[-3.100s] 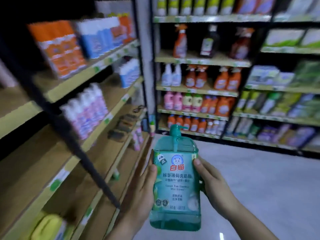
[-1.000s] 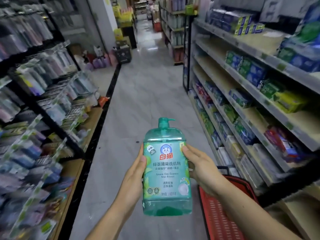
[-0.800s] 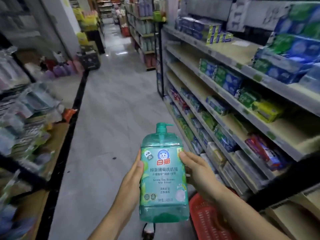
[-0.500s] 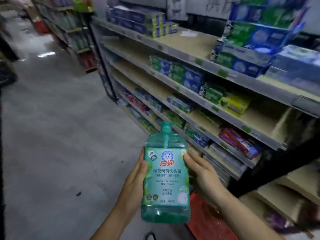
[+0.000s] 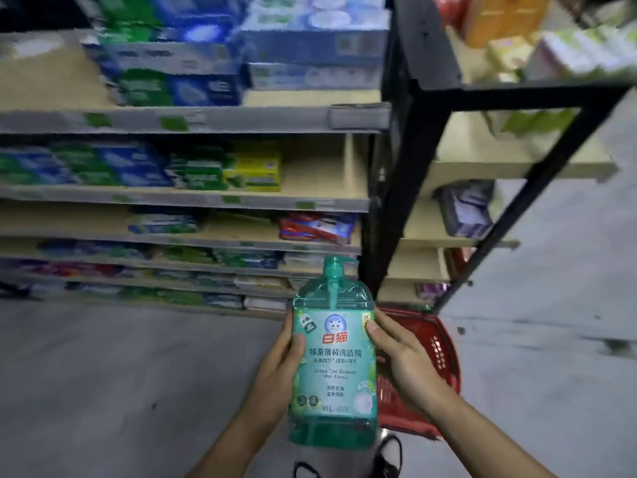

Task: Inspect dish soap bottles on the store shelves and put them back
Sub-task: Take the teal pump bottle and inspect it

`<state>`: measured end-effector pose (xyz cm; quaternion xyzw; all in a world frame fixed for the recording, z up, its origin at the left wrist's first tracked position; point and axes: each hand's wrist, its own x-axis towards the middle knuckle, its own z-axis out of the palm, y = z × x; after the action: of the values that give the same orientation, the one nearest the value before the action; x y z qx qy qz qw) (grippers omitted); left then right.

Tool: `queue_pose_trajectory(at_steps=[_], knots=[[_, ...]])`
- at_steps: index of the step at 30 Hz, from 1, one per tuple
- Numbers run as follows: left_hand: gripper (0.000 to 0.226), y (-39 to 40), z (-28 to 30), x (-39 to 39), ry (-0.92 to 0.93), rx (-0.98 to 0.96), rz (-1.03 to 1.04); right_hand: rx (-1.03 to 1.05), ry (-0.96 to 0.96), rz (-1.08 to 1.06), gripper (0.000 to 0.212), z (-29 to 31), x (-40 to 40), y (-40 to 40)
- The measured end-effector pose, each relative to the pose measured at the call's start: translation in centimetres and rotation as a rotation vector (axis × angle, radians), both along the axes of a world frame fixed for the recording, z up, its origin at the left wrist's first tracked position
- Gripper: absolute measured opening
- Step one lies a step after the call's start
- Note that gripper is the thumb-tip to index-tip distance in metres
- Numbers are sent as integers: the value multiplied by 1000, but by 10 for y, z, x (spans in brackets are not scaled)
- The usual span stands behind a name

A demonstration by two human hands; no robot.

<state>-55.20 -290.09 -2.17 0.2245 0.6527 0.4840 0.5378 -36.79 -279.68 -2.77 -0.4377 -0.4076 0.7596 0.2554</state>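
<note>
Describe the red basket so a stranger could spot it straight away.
Find the black shelf frame at the aisle corner. On the floor at its foot, behind the right hand holding the green bottle, sits the basket: the only red, slotted plastic thing there.

You hold the translucent green dish soap bottle (image 5: 333,360) upright between both hands in front of the store shelves (image 5: 193,201), pump on top, its teal label facing you.

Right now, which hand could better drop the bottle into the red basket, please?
Right, probably. Both hands grip the bottle, but the right hand is on the basket's side; the left hand would cross over.
</note>
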Motion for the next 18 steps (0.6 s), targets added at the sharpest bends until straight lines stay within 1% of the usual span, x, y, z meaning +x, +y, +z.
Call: queue_pose_trajectory(at_steps=[1,5,9,11,14,18], knots=[[51,10,-8,15,-12,-21,-34,-29,-8,-33,47,-8,17,3],[49,41,-47,70,-31,-99,-163,-107,-99,-120,35,-46,84,10],[54,66,-96,108,-48,-155,-286,-172,-168,-175,34,-89,133,23],[57,78,-124,119,-52,-187,-350,-194,-191,-189,32,-116,149,30],[51,97,-172,133,-40,-207,-445,-220,-217,-189,36,-164,164,41],[45,121,-247,144,-7,-262,-459,-224,-251,-196,44,-236,167,62]])
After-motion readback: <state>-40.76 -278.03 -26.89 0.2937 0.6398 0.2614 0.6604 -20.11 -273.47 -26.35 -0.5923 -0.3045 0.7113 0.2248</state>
